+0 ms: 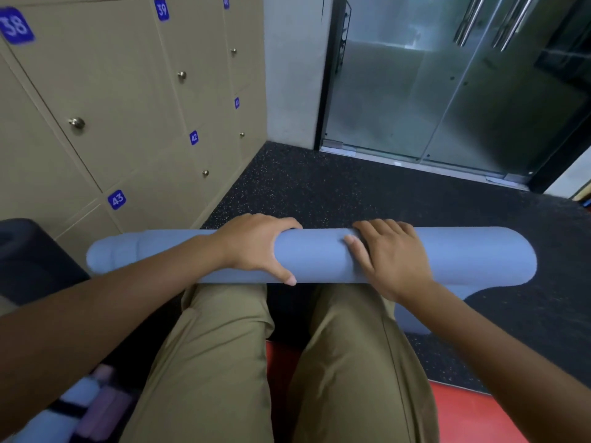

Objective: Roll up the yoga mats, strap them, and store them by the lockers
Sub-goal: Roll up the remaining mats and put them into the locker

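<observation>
A rolled blue yoga mat (319, 255) lay crosswise over the person's knees, above the dark floor (319, 187), near the beige lockers (128, 107) (numbered 38 to 43). The left hand (256, 246) gripped it, fingers curled over, thumb beneath. The right hand (388, 255) pressed flat on top, fingers together.

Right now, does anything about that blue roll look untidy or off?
Yes: the blue mat isn't rolled evenly. At its left end the layers step outward, and under the right hand a loose flap hangs down.
</observation>
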Demonstrator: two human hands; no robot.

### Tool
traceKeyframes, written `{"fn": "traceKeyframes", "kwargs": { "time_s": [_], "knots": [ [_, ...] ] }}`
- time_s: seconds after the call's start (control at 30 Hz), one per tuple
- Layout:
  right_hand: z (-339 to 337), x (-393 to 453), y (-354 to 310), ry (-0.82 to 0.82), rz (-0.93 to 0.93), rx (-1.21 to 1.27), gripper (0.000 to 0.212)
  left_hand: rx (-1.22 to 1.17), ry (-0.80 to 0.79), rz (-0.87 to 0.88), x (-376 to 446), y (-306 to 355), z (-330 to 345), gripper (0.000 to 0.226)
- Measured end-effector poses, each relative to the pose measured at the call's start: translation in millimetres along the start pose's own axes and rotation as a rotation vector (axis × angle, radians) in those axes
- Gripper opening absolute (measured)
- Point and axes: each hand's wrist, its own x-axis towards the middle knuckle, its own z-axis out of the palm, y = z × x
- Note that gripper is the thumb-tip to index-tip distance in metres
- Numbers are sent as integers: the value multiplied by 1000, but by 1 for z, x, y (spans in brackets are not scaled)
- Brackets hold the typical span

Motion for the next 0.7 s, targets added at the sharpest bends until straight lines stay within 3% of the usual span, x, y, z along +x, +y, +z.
{"fn": "traceKeyframes", "kwargs": {
  "time_s": [0.2,0.3,0.4,0.5,0.57,0.7],
  "knots": [
    [-1,34,-1,-88,-8,12,62,84,-44,-53,4,-11,0,81],
    [1,50,5,-194,1,66,52,210,187,23,0,-16,14,96],
    [-2,67,13,-376,68,123,62,323,449,195,-5,-17,33,93],
    [-2,91,19,-601,136,205,71,404,572,243,-6,-18,45,90],
    [1,103,22,-722,176,274,72,464,567,228,-6,-21,50,96],
    [13,119,31,-833,228,337,74,546,408,128,6,-23,57,125]
  ]
}}
